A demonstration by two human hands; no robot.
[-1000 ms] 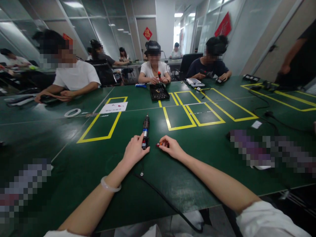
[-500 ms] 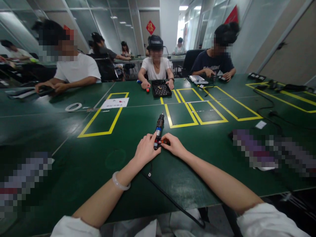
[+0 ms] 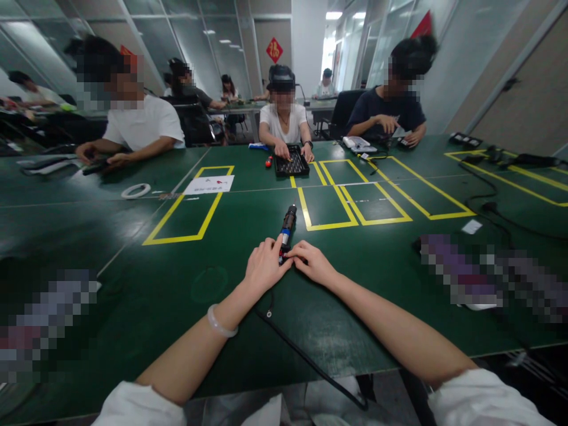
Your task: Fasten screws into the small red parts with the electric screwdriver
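Observation:
A slim black corded power tool (image 3: 289, 218) with a metal tip and a blue-and-silver band lies on the green table, pointing away from me. My left hand (image 3: 265, 264) holds it down, index finger along its side and thumb near its rear. Small red parts show at the rear end between my hands. My right hand (image 3: 314, 262) is closed in a pinch against that rear end; whatever its fingertips hold is hidden. A black cord (image 3: 306, 359) runs from under my left hand toward the table's front edge, with a small ring terminal (image 3: 268, 313) beside it.
Yellow tape outlines (image 3: 332, 226) mark the green table (image 3: 377, 307). A white sheet (image 3: 209, 184) and a white ring (image 3: 135, 191) lie to the left. Across from me, a person works over a black parts tray (image 3: 290, 168). Blurred-out objects lie at both sides; cables run on the right.
An orange-and-black piece visible earlier in my right fingers no longer shows. My left hand keeps its hold on the tool. The person opposite has moved a hand from a red object to the tray.

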